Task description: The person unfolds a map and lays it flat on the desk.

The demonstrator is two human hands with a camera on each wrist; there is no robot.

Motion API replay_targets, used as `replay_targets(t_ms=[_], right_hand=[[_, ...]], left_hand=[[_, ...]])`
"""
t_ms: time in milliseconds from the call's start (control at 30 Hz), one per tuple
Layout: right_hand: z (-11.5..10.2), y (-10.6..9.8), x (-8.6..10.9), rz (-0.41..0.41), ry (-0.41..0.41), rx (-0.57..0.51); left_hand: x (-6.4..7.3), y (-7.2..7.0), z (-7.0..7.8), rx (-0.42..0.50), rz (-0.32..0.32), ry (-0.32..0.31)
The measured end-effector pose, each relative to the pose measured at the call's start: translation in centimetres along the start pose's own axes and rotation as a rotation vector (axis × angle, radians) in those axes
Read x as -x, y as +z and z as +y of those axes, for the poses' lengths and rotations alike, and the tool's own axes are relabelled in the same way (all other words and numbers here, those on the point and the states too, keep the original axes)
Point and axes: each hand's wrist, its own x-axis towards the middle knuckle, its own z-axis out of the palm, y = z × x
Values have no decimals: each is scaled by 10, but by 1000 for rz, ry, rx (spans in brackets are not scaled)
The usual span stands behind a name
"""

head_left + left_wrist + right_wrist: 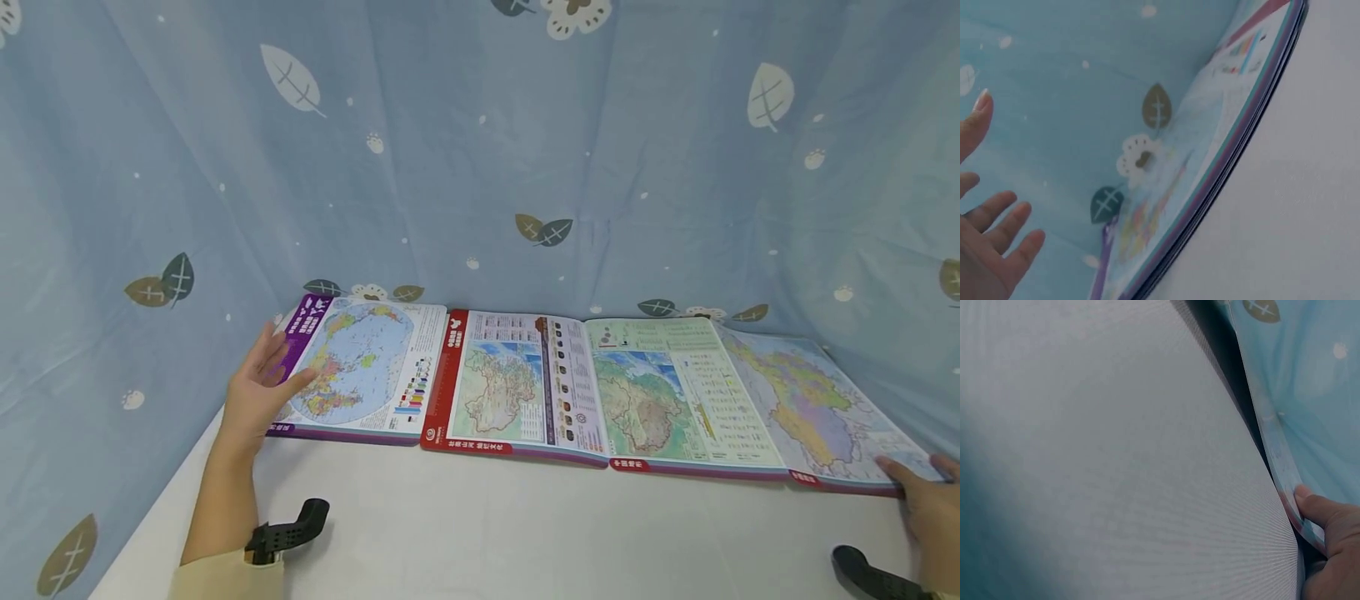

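Note:
A map with red borders (525, 392) lies unfolded in several panels along the back of the table. Its rightmost panel (806, 400) carries a many-coloured map. My right hand (933, 508) pinches that panel's front right corner, thumb on top, as the right wrist view (1335, 544) also shows; the fingers beneath are hidden. At the left end lies a purple-bordered world map (367, 367), its edge looking layered in the left wrist view (1210, 162). Beside its left edge, my left hand (258, 387) hovers with spread fingers, holding nothing.
A white table (525, 525) stretches in front of the maps. Behind them hangs a blue curtain (450, 150) with leaf and paw prints, reaching down to the maps' back edges. Black wrist mounts (292, 529) stick out from both wrists.

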Motion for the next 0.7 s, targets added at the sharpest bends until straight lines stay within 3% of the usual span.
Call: replay_targets(t_ms=[333, 700], right_hand=[[-4, -4, 6, -6, 0, 45], [-1, -4, 2, -10, 5, 33]], left_hand=[[-3, -16, -29, -66, 19, -102], [-4, -14, -46, -217, -55, -128]])
